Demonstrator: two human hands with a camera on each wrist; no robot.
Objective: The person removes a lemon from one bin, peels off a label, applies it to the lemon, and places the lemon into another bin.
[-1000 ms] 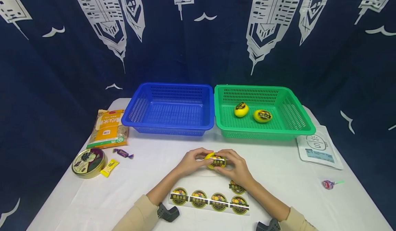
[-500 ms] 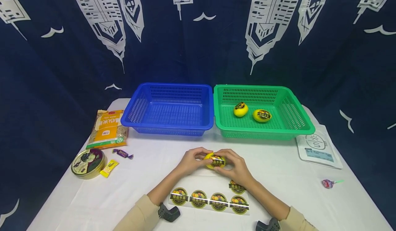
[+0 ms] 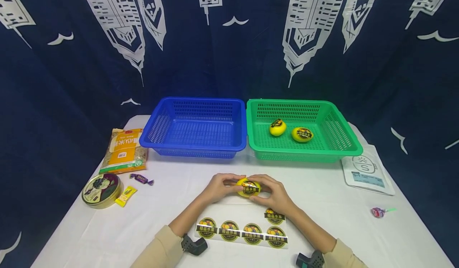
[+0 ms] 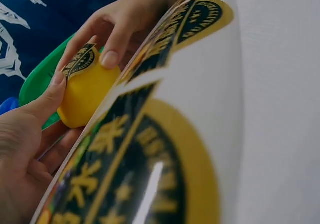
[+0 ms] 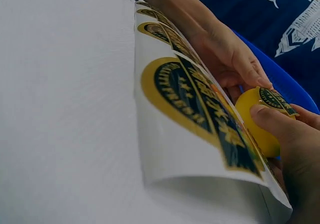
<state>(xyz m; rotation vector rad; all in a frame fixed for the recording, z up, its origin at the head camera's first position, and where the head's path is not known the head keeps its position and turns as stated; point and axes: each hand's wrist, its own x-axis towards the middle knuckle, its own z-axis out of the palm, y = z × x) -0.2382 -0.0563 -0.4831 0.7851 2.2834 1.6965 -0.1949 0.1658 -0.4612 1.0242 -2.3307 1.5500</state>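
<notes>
Between both hands, just above the middle of the white table, is a yellow lemon (image 4: 90, 96) with a round black-and-gold sticker (image 3: 250, 188) on the side facing me. My left hand (image 3: 219, 188) grips its left end, the thumb by the sticker's edge. From the right, my right hand (image 3: 273, 194) holds the other end with curled fingers and thumb; in the right wrist view that thumb presses beside the sticker. Below the hands lies a white sticker sheet (image 3: 229, 213) bearing several of the same round labels. In the wrist views its near edge curls up and partly hides the lemon.
Behind stand a blue basket (image 3: 193, 145) and a green basket (image 3: 305, 153) with two stickered lemons (image 3: 302, 134). At left lie a grain bag (image 3: 125, 150), a round tin (image 3: 101, 190) and two wrapped candies (image 3: 126, 196). A white pouch (image 3: 367, 170) and a lollipop (image 3: 378, 212) are at right.
My left thumb has shifted slightly left, baring more of the sticker on the lemon. Both hands otherwise keep their hold in nearly the same place.
</notes>
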